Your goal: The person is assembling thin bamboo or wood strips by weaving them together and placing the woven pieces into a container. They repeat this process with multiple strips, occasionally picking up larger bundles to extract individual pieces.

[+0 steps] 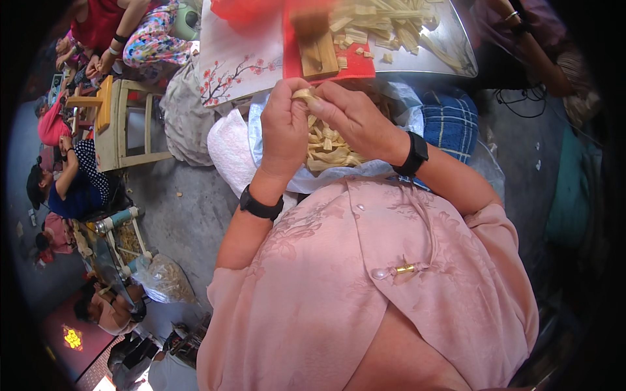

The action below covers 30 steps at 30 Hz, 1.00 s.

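My left hand [285,130] and my right hand [365,124] meet near the table's front edge. Between their fingertips they pinch a pale yellow strip [303,95], bent into a small loop; both hands are closed on it. Right below them, a bag lined with pale plastic [255,133] lies open in front of my body. Inside it are many folded or knotted pale yellow pieces [329,146], partly covered by my hands and wrists. What the strip is made of, I cannot tell.
On the table [225,78] are a wooden block [319,57], a red sheet [357,67] and a heap of pale strips [391,23]. A white towel [228,146] and blue checked cloth [450,124] flank the bag. A wooden stool [117,127] and other people are leftward; another person's arm [541,58] is at right.
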Available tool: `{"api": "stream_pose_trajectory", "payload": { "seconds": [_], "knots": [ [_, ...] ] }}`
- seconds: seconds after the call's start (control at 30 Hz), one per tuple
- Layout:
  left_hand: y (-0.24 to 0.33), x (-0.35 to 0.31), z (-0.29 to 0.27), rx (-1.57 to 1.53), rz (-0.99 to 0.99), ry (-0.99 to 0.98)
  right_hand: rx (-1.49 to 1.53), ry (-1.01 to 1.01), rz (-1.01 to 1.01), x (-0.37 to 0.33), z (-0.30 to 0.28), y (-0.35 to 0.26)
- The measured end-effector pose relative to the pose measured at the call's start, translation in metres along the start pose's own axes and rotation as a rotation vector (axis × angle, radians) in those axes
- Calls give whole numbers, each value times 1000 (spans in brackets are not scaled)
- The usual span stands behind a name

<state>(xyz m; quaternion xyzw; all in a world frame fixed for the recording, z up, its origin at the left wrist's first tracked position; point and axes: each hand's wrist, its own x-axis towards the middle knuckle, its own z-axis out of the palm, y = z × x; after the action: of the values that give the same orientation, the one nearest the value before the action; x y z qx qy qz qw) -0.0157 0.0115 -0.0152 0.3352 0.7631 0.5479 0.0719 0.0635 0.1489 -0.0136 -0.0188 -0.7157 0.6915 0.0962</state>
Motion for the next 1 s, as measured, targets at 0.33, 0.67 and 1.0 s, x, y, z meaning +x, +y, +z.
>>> {"api": "stream_pose_trajectory", "payload": {
  "seconds": [0.33, 0.67, 1.0],
  "knots": [
    [12, 3, -14, -937, -317, -194, 20, 20, -93, 0, -19, -23],
    [17, -7, 5, -511, -133, 58, 388, 32, 126, 9, -25, -13],
    [10, 1, -11, -729, -282, -201, 654, 145, 406, 22, -53, 14]
  ]
}}
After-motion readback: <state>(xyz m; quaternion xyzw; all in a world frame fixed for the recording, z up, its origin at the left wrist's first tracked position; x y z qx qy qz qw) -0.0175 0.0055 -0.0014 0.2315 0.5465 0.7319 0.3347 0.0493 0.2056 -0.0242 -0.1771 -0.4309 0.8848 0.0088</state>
